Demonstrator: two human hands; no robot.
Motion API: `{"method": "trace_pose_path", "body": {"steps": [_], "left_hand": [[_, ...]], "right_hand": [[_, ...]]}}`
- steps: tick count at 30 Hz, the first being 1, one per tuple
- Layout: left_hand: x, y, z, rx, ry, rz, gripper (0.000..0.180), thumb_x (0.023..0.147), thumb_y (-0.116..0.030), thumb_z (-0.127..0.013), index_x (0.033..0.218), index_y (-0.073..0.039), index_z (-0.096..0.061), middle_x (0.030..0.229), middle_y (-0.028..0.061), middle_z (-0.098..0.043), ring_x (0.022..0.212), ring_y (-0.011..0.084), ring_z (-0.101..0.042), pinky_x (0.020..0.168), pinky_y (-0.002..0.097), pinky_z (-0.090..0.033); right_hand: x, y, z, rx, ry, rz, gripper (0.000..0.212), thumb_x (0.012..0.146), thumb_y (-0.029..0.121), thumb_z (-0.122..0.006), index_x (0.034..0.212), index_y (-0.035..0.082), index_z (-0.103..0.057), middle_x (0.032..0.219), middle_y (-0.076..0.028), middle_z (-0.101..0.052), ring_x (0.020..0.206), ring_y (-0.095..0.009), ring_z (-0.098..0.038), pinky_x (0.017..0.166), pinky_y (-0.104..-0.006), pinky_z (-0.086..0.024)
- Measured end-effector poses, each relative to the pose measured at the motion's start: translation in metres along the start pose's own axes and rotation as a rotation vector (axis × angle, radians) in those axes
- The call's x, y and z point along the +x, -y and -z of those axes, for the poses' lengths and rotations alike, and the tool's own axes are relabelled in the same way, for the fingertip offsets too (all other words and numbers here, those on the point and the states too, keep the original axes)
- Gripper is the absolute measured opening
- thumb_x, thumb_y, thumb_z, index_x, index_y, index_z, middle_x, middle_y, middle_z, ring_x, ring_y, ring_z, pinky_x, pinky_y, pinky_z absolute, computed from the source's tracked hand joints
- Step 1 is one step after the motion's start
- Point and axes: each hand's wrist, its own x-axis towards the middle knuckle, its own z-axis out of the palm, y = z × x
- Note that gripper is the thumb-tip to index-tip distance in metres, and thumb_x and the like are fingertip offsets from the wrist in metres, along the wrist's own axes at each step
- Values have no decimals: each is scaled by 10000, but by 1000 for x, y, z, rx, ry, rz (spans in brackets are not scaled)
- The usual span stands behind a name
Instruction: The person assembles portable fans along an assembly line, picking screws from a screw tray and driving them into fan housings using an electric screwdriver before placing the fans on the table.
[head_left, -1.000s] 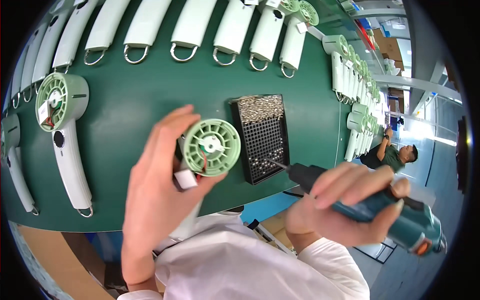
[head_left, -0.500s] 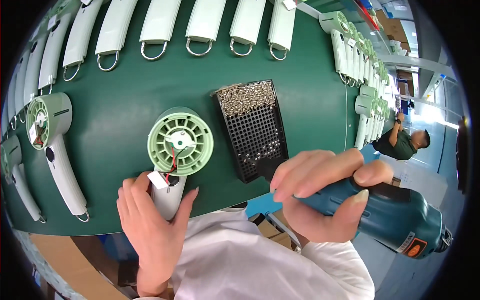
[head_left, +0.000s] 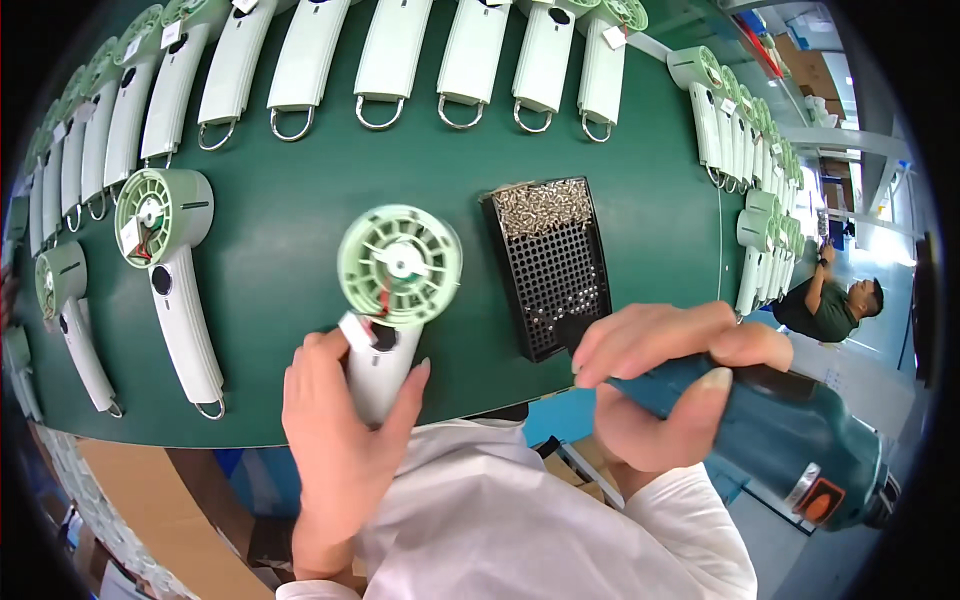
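Observation:
A pale green and white handheld fan point(head_left: 384, 375) lies in my left hand point(head_left: 338, 440), its fingers and thumb closed around the handle. The open round head shows green ribs, a white hub, red wire and a white connector point(head_left: 356, 331) hanging at the neck. My right hand point(head_left: 680, 385) is wrapped around a dark teal electric screwdriver point(head_left: 800, 430). Its dark nose meets the near end of a black screw tray point(head_left: 555, 262); the bit's very tip is hard to make out. Small silvery screws point(head_left: 545, 206) heap at the tray's far end, with others scattered over its holes.
Similar fans point(head_left: 185, 310) lie at the left, and a row of them point(head_left: 390, 50) spans the far side of the green table point(head_left: 290, 260). More fans point(head_left: 705, 125) stand in groups at the right. A person point(head_left: 835, 305) sits beyond them.
The view has shifted, so the table and its contents sit further right. The fan in my left hand has tilted a little. The screwdriver's nose stays at the tray's near end.

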Motion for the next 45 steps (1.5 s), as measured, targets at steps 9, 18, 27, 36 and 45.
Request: {"method": "trace_pose_path", "body": {"steps": [9, 18, 27, 36, 45], "left_hand": [[21, -3, 1, -1428, 287, 374, 436, 854, -140, -608, 1221, 49, -466, 836, 65, -524, 643, 132, -494, 587, 269, -410], [33, -7, -20, -1596, 264, 470, 304, 900, -221, -639, 1075, -25, -488, 765, 2, -479, 564, 75, -431, 503, 250, -361], [30, -7, -21, -1552, 274, 489, 302, 890, -197, -643, 1077, -19, -488, 782, 13, -498, 547, 76, -434, 501, 263, -375], [32, -7, -22, -1604, 269, 514, 277, 892, -179, -638, 1062, -15, -494, 775, 11, -493, 546, 76, -433, 504, 265, -376], [32, -7, -22, -1546, 303, 497, 333, 909, -223, -611, 1107, -4, -456, 725, -18, -396, 546, 62, -403, 476, 238, -341]], "right_hand": [[12, 28, 4, 323, -209, 100, 268, 958, 259, -410, 1073, 18, -433, 654, -90, -459, 337, -175, -394, 322, -299, -394], [-12, 37, -27, 401, -136, 32, 311, 949, 350, -408, 1061, 63, -364, 619, -29, -492, 350, -190, -462, 498, -366, -487], [-13, 35, -34, 358, -34, -72, 304, 960, 355, -424, 1080, 88, -345, 678, -47, -525, 369, -220, -492, 537, -361, -503], [-10, 25, -47, 429, -40, 56, 309, 946, 296, -465, 1060, 40, -334, 671, -99, -509, 359, -202, -445, 345, -304, -477], [-11, 22, -52, 439, 10, 105, 285, 947, 267, -447, 1026, 21, -327, 686, -132, -505, 356, -203, -449, 333, -310, -486]]}}
